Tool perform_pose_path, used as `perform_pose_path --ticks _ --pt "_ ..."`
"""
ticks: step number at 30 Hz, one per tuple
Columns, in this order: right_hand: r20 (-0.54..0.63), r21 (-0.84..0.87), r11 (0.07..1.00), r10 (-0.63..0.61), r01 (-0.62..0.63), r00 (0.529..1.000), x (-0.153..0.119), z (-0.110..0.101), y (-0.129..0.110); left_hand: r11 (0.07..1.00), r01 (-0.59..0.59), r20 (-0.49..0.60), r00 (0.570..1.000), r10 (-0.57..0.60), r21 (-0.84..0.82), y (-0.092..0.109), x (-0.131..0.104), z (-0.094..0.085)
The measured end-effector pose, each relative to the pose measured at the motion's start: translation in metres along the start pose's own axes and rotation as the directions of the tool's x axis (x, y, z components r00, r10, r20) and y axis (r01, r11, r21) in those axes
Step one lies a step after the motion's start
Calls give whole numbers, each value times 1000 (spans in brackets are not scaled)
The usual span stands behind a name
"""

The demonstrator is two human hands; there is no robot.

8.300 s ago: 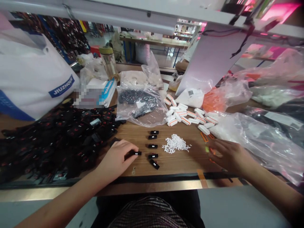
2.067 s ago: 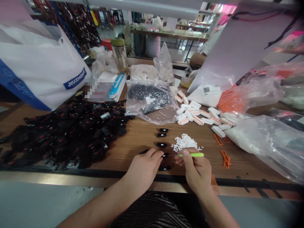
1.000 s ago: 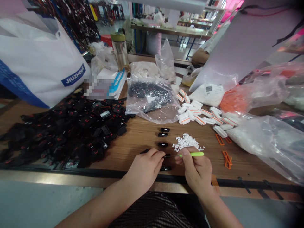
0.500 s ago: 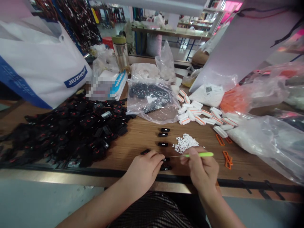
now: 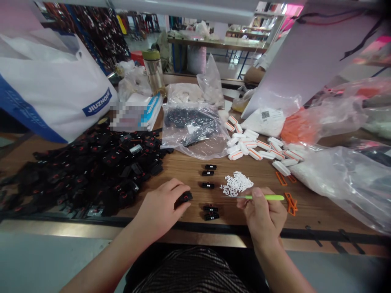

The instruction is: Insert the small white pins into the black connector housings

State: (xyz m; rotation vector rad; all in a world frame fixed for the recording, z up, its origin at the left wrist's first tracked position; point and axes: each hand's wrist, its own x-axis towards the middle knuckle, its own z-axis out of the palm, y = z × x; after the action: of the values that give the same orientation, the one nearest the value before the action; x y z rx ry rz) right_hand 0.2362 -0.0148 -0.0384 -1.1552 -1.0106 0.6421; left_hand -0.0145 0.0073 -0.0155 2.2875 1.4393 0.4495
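Observation:
My left hand [image 5: 163, 205] has thumb and fingers closed around a small black plastic part [image 5: 185, 197] with a red mark on its end. My right hand [image 5: 262, 211] grips a thin needle-tipped pick by its lime-green handle [image 5: 271, 197]. The needle points left, just at the near edge of a heap of tiny white pieces [image 5: 237, 183]. Between the hands, black parts lie in a loose column: a near pair [image 5: 211, 216] and a middle one [image 5: 208, 185], with others farther back. White dots show on their tops.
A large pile of black parts [image 5: 100, 171] spreads at left. Behind lie a clear plastic bag [image 5: 194, 126], white cases with orange stripes [image 5: 255, 154] and a capped bottle [image 5: 153, 71]. Orange frames [image 5: 291, 203] and a big clear bag [image 5: 342, 179] are at right.
My left hand has moved left from the near black parts and now holds the black part that lay beside it. My right hand has shifted slightly right with the pick.

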Motion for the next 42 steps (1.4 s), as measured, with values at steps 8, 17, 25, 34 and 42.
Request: perform_pose_path --ticks 8,17,25,34,42 --pt "9 -8 1000 10 -10 1000 -3 2 1 990 35 21 999 -33 -139 4 2 13" --pt "79 -112 994 12 -3 997 -4 2 2 933 -32 23 999 43 -360 26 25 24" --pt "169 -295 951 -43 92 985 -4 5 -4 913 -71 18 996 86 -402 21 14 20" --pt "149 -236 968 -51 85 988 -7 4 -1 929 -253 149 942 299 -269 29 13 13" --pt "256 -243 969 11 53 967 -6 6 -3 946 -170 87 976 200 -275 18 5 15"
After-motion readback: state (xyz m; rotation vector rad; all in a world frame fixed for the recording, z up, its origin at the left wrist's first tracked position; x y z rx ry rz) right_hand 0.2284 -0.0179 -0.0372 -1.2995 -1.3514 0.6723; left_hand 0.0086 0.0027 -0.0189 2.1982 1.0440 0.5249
